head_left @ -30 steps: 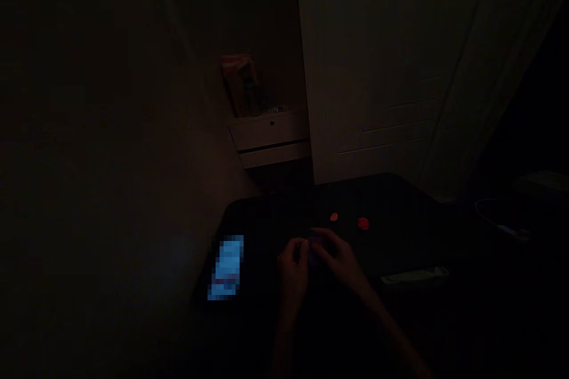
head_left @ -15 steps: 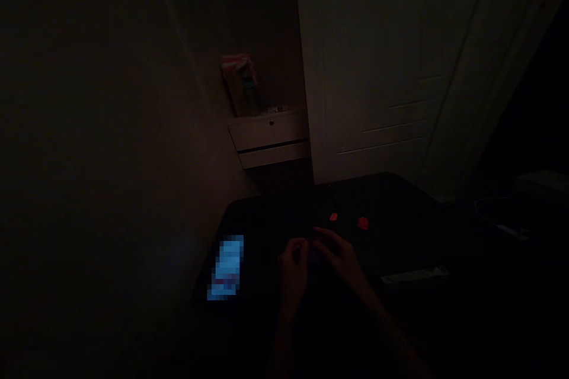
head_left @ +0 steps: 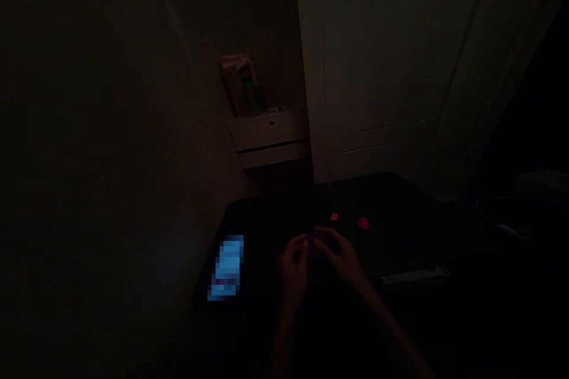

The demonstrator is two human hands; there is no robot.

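Observation:
Between my two hands is a small dark purple piece [head_left: 316, 247], too dim to name more closely. My left hand [head_left: 293, 260] is closed, with thumb and fingertips pinching its left side. From the right, my right hand [head_left: 341, 254] grips the same piece, thumb in front and fingers curled over the far side. Just past my fingers, a small orange-red piece [head_left: 333, 217] lies on the dark table [head_left: 275, 213]. A larger, rounded red lump [head_left: 363, 223] rests to the right of it.
A lit, blurred-out screen [head_left: 226, 266] lies at the table's left side. A long pale narrow box [head_left: 415, 277] is to the right of my right forearm. Behind stand a drawer unit [head_left: 271, 133] and a large pale door panel [head_left: 368, 71]. A pale cable [head_left: 511, 230] lies far right.
My right hand's fingers have curled further over the purple piece, and more of it shows between my hands. My left hand has barely moved. The red pieces are where they were.

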